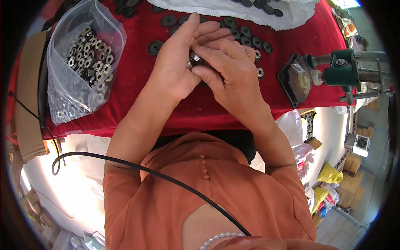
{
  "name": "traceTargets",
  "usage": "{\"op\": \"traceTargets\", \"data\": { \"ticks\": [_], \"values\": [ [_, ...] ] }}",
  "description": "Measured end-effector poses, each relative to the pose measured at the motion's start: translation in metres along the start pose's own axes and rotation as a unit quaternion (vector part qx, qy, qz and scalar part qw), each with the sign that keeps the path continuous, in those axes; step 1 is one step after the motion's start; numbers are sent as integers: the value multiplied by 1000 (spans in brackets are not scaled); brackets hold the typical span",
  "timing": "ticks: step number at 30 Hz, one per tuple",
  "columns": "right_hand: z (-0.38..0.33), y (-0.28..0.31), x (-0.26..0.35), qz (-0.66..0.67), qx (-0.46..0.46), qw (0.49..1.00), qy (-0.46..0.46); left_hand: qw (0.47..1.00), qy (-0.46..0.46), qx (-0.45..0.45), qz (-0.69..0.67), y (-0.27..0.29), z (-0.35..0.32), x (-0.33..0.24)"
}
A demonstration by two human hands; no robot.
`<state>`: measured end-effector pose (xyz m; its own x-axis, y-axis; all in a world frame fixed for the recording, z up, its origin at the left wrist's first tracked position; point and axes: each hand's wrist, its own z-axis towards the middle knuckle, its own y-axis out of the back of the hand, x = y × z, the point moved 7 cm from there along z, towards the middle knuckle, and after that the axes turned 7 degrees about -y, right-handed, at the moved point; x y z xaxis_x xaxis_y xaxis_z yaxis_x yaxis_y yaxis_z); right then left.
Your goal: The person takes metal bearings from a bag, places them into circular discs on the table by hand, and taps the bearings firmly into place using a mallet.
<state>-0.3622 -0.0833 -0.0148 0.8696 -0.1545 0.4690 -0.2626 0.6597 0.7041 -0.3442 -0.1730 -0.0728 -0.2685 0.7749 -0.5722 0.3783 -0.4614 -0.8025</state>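
My left hand (175, 62) is held palm up over the red-covered table, fingers stretched out toward the far right. Shiny metal ball bearings (194, 59) rest in its palm, partly covered by my other hand; how many I cannot tell. My right hand (233, 68) bends over that palm, thumb and fingertips closed on a bearing there. Just beyond both hands lie several black round discs (155, 47) with raised centres. Beside my right hand's knuckles, loose ball bearings (260, 72) sit on discs.
On the left, a clear plastic bag (114, 33) holds many bearings. A green hand-press-like fixture (341, 71) with a dark base plate (293, 79) stands at the right table edge. White sheeting (287, 21) with more discs lies at the back. A black cable (137, 165) crosses my front.
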Motion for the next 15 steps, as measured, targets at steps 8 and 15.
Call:
{"op": "traceTargets", "data": {
  "ticks": [8, 15],
  "values": [
    [12, 4, -23, 149, 83, 983, -75, 996, 69, 39, -42, 1, -1, 6],
    [13, 57, -82, 119, 15, 965, -234, 986, -49, -73, -139, 25, 13, -31]
  ]
}}
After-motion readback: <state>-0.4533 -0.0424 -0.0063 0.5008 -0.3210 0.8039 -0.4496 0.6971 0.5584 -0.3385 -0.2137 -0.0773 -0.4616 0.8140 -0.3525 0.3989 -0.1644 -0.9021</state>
